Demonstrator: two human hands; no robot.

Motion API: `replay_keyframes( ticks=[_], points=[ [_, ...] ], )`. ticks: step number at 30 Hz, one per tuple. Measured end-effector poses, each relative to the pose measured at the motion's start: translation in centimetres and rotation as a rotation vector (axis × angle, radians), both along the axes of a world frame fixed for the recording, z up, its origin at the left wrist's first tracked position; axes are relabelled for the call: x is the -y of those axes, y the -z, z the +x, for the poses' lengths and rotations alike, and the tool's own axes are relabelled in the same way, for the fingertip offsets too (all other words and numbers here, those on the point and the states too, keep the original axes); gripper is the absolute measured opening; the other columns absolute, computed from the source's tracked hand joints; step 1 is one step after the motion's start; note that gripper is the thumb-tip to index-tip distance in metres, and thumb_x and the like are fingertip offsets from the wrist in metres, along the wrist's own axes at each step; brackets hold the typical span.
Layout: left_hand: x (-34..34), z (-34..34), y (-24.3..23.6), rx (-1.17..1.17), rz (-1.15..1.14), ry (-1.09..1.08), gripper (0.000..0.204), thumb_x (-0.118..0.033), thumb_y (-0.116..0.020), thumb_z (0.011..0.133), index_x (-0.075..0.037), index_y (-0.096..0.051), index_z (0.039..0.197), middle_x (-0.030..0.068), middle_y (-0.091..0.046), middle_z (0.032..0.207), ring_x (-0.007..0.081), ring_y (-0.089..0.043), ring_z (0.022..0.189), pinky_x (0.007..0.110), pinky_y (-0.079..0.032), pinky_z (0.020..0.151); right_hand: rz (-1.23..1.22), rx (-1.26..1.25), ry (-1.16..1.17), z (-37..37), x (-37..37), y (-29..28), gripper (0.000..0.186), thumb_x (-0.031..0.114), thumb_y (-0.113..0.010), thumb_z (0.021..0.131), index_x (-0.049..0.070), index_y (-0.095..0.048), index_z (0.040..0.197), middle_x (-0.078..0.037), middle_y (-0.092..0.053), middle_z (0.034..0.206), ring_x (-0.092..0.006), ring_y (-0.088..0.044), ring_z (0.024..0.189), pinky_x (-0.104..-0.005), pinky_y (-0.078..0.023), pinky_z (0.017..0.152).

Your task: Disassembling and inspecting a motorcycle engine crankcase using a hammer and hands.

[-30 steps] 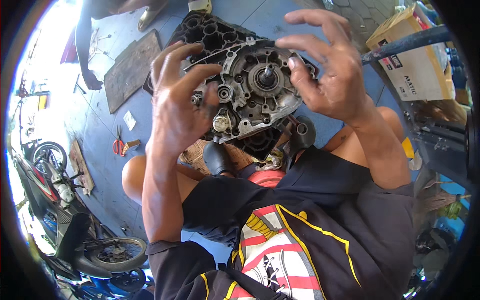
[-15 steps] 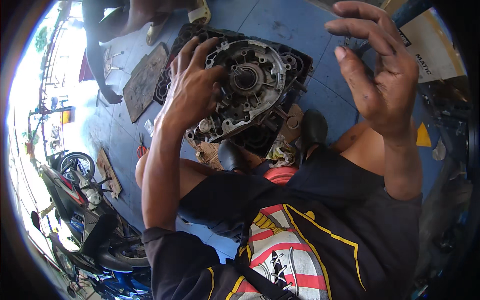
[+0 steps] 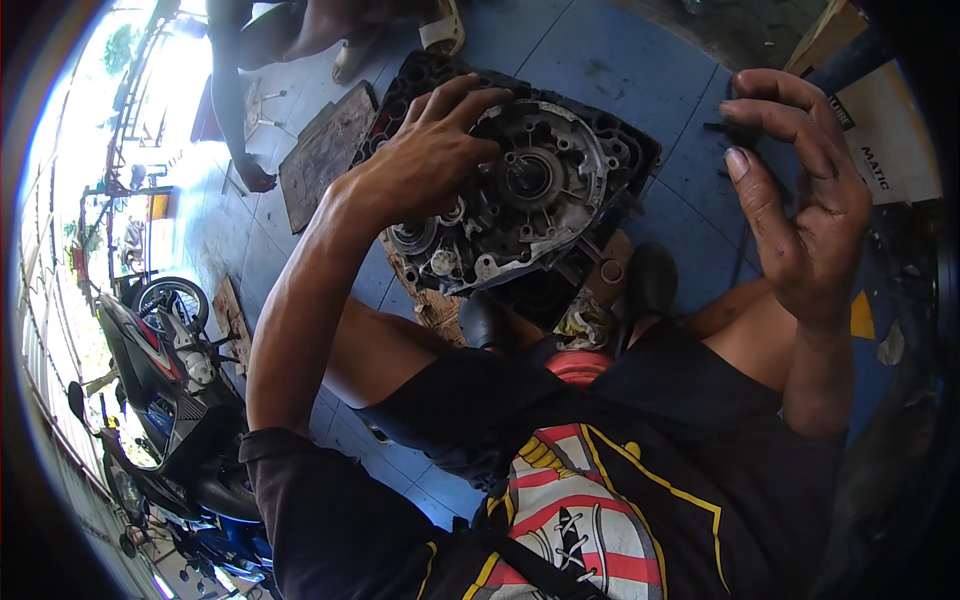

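A grey metal engine casing, round-rimmed with a shaft in its central bearing, rests in front of me on a black, oily crate-like base. My left hand reaches over the casing's left side, its fingers bent onto the far rim; the undersides of those fingers are hidden. Raised to the right of the casing, and apart from it, is my right hand. Its fingers are curved and spread from the thumb, with nothing visible between them. Behind those fingertips is a small dark object that I cannot make out.
Another person's arm reaches down at the upper left, near a worn board. Parked motorcycles stand at the left. A cardboard box is at the far right. A crumpled cloth or bag lies between my feet.
The whole scene has shifted rightward in view. My left hand's fingers have moved slightly along the casing rim, uncovering more of the casing's lower left. My right hand stays raised with spread fingers.
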State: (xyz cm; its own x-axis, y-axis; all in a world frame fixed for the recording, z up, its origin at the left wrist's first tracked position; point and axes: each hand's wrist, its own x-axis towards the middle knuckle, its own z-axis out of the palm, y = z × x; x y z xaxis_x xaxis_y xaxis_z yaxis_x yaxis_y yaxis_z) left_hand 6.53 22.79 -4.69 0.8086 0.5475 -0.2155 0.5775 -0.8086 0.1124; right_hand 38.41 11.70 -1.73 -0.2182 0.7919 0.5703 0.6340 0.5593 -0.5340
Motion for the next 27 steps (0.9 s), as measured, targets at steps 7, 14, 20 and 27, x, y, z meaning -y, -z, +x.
replay_keyframes(
  ticks=[7, 14, 20, 27],
  points=[
    [1.5, -1.0, -5.1, 0.193, -0.027, -0.072, 0.027, -0.001, -0.076, 0.068, -0.012, -0.070, 0.091, 0.0092, -0.030, 0.153, 0.0377, -0.020, 0.144, 0.054, -0.029, 0.116, -0.032, 0.015, 0.005, -0.3, -0.5, 0.3, 0.026, -0.001, -0.061, 0.083, -0.002, -0.065, 0.109, -0.017, -0.059, 0.119, -0.0256, -0.057, 0.115, -0.0365, -0.044, 0.098],
    [4.9, -1.6, -3.9, 0.299, -0.211, -0.001, 0.012, -0.015, -0.074, 0.075, -0.011, -0.069, 0.085, 0.0147, -0.035, 0.151, 0.0451, -0.022, 0.142, 0.056, -0.025, 0.114, -0.035, 0.062, 0.001, -0.9, -1.2, 0.6, 0.025, 0.000, -0.062, 0.083, -0.002, -0.066, 0.108, -0.017, -0.060, 0.119, -0.0252, -0.057, 0.114, -0.0354, -0.045, 0.096],
    [4.7, -1.7, -2.6, 0.295, -0.187, -0.035, 0.014, -0.013, -0.074, 0.074, -0.010, -0.069, 0.086, 0.0150, -0.036, 0.151, 0.0446, -0.023, 0.142, 0.055, -0.026, 0.113, -0.060, 0.012, -0.014, -1.3, -0.9, 0.2, 0.024, 0.000, -0.063, 0.084, -0.002, -0.065, 0.108, -0.017, -0.060, 0.118, -0.0247, -0.058, 0.113, -0.0345, -0.046, 0.095],
    [5.4, -1.1, -2.2, 0.327, -0.170, -0.089, 0.019, -0.002, -0.074, 0.070, -0.011, -0.070, 0.087, 0.0100, -0.035, 0.150, 0.0410, -0.022, 0.142, 0.055, -0.028, 0.113, -0.070, 0.017, -0.012, -1.5, -0.8, 0.3, 0.023, 0.000, -0.063, 0.084, -0.002, -0.065, 0.107, -0.017, -0.060, 0.117, -0.0250, -0.058, 0.113, -0.0344, -0.047, 0.094]
  ],
)
